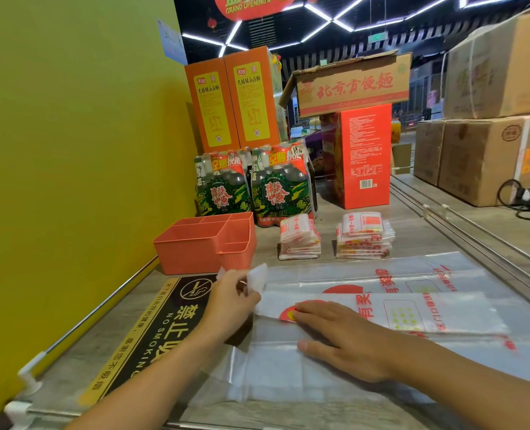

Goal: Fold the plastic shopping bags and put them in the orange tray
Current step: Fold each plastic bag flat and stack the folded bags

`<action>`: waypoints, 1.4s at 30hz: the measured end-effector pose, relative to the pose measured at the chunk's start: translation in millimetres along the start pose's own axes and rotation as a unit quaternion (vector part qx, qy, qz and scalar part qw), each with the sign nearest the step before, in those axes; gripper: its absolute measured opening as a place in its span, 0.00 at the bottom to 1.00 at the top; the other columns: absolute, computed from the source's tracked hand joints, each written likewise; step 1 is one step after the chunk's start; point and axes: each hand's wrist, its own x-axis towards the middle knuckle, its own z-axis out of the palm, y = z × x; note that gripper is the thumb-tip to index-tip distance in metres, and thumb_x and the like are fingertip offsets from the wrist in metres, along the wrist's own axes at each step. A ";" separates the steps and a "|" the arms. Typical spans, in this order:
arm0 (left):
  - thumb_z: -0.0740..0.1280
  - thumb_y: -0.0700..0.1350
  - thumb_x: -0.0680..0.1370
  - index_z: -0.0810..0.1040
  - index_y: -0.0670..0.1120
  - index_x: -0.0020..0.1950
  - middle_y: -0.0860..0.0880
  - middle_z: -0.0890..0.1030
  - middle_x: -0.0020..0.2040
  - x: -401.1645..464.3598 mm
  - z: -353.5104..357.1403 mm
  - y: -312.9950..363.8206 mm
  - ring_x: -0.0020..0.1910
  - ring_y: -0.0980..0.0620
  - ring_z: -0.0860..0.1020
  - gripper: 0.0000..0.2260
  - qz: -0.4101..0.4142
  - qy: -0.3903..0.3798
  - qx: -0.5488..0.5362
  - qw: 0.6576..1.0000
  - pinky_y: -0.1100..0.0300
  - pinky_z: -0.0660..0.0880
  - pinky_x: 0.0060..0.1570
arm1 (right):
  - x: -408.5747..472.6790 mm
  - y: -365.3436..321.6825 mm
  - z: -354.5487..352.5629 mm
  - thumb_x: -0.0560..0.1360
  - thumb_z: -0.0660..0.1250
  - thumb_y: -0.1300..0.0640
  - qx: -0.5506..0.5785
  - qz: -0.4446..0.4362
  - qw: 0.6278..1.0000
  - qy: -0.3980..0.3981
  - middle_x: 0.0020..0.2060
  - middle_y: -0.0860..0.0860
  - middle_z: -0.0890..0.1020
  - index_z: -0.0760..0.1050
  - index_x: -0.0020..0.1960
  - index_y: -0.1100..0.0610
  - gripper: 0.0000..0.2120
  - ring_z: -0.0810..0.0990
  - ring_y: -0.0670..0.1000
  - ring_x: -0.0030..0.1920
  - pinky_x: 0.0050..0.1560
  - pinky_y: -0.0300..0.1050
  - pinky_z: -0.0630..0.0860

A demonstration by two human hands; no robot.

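Head view, looking down at my two bare hands working on a wood-grain counter [366, 193]. A clear plastic shopping bag [381, 311] with red printing lies flat under and beside both hands. Its long axis runs left to right across the counter, with one end at my left hand and the other stretching well away past my right. One long strip of it appears already folded lengthwise over the rest, so the bag looks narrower there.

My left hand [226, 302] has its fingers [251, 297] curled, pinching a raised white corner of the bag at its left end. My right hand [347, 339] lies flat with straight fingers, palm down, pressing the bag to the counter just right of the pinch.

Beyond the left fingers, near them, stands the orange tray [192, 252], divided into compartments; I see no bags inside it. Farther out beyond the right fingers sit two stacks of folded bags [363, 235], side by side and outside the tray.

My judgement: the task is partly done. This bag is mid-fold, needing shorter folds along its length, and nothing visible has gone into the tray yet.
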 end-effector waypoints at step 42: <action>0.64 0.50 0.82 0.81 0.55 0.64 0.59 0.81 0.60 2.1 -1.5 -18.8 0.59 0.63 0.76 0.12 0.112 -0.045 0.152 0.981 0.57 0.76 0.62 | -3.9 -5.1 -8.6 0.82 0.49 0.35 0.024 0.026 0.998 -0.057 0.81 0.41 0.43 0.44 0.83 0.47 0.34 0.39 0.33 0.71 0.69 0.34 0.33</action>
